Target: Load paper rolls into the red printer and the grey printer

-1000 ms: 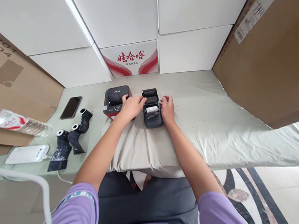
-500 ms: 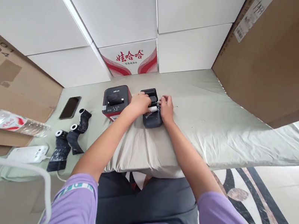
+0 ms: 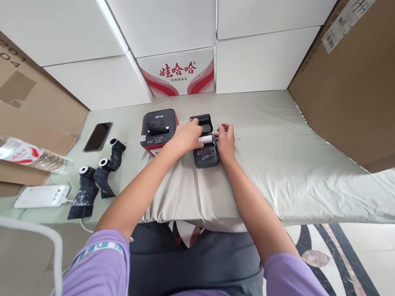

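A small dark portable label printer (image 3: 208, 158) lies on the cloth-covered surface with its lid (image 3: 204, 121) raised at the back. A white paper roll (image 3: 206, 140) sits across its open compartment. My left hand (image 3: 187, 135) is closed around the printer's left side, its fingers at the lid hinge and its thumb against the roll's left end. My right hand (image 3: 226, 142) has bent fingers at the printer's right edge, near the hinge; some fingertips are hidden. Left of my left hand stands a black and red printer (image 3: 158, 129), with dark material in its top slot.
To the left lie a phone (image 3: 98, 136), several rolls of dark strip on white cores (image 3: 84, 195), a white power bank (image 3: 42, 196) and a water bottle (image 3: 19, 151). White cartons (image 3: 175, 72) line the back; a large brown box (image 3: 373, 81) stands right.
The view has shifted slightly, moving the scene to the right. My left fingers have moved a little on the printer, and more of the white roll shows. My right hand stays by the right edge.
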Available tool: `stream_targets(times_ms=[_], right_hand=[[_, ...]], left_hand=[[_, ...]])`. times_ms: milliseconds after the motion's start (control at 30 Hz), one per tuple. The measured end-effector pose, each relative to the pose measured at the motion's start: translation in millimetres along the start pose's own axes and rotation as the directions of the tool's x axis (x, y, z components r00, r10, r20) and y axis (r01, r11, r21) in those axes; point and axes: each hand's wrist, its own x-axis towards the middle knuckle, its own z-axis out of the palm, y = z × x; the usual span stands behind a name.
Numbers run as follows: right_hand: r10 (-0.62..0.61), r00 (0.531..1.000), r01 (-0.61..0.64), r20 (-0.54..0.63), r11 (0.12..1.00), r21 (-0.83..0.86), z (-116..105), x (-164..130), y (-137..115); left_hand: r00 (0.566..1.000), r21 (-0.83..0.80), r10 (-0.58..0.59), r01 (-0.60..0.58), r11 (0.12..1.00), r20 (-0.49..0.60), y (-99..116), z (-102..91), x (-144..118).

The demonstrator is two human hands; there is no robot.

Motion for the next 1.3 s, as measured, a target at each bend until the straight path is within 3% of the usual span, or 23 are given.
stream_targets(times_ms=[167, 267, 433, 567, 800, 933, 1067, 1133, 1200, 1267, 1300], right_hand=[[-0.011, 0.999, 0.012, 0.036, 0.999, -0.042, -0.2, 0.3, -0.1], [-0.014, 0.998, 0.017, 0.065, 0.998, -0.053, -0.4, 0.3, -1.0], [-0.041, 0.998, 0.046, 0.053, 0.995, -0.091, -1.4, -0.6, -1.9], [-0.084, 0.996, 0.09, 0.036, 0.969, -0.232, -4.0, -3.0, -5.6], [-0.157, 0.985, 0.173, 0.072, 0.92, -0.351, -4.9, -5.2, -8.2], [-0.171, 0.983, 0.184, 0.067, 0.92, -0.346, -4.5, -5.7, -7.8], [-0.152, 0.987, 0.163, 0.061, 0.921, -0.354, -4.6, -6.6, -9.0], [-0.139, 0.989, 0.15, 0.055, 0.925, -0.35, -4.4, -6.9, -10.1], [-0.128, 0.991, 0.135, 0.042, 0.929, -0.345, -3.8, -7.4, -11.8], [-0.114, 0.993, 0.114, 0.022, 0.929, -0.351, -3.0, -7.8, -14.0], [-0.106, 0.994, 0.104, 0.014, 0.928, -0.357, -2.7, -8.1, -15.1]], left_hand=[[0.998, -0.032, 0.022, -0.024, 0.999, -0.058, -6.7, 10.2, -5.5], [0.999, -0.036, 0.011, -0.012, 0.999, -0.033, -7.8, 13.5, -2.4], [1.0, -0.014, -0.015, 0.015, 1.0, 0.019, -3.4, 7.1, 1.2], [0.999, 0.001, -0.028, 0.028, 1.0, 0.044, 0.9, 1.9, -0.1], [0.999, -0.01, -0.036, 0.036, 0.999, 0.003, -2.0, 4.6, 1.6], [0.993, -0.095, -0.068, 0.059, 0.994, -0.1, -6.1, -10.8, -8.8], [0.948, -0.381, -0.149, 0.033, 0.924, -0.28, -35.5, -34.2, -44.9], [0.914, -0.58, -0.244, 0.012, 0.815, -0.323, -64.7, -41.7, -71.3], [0.859, -0.759, -0.369, -0.034, 0.65, -0.355, -99.5, -43.7, -98.4], [0.806, -0.849, -0.507, 0.011, 0.529, -0.305, -133.9, -39.9, -121.0], [0.786, -0.857, -0.56, 0.077, 0.509, -0.262, -149.1, -36.0, -129.2]])
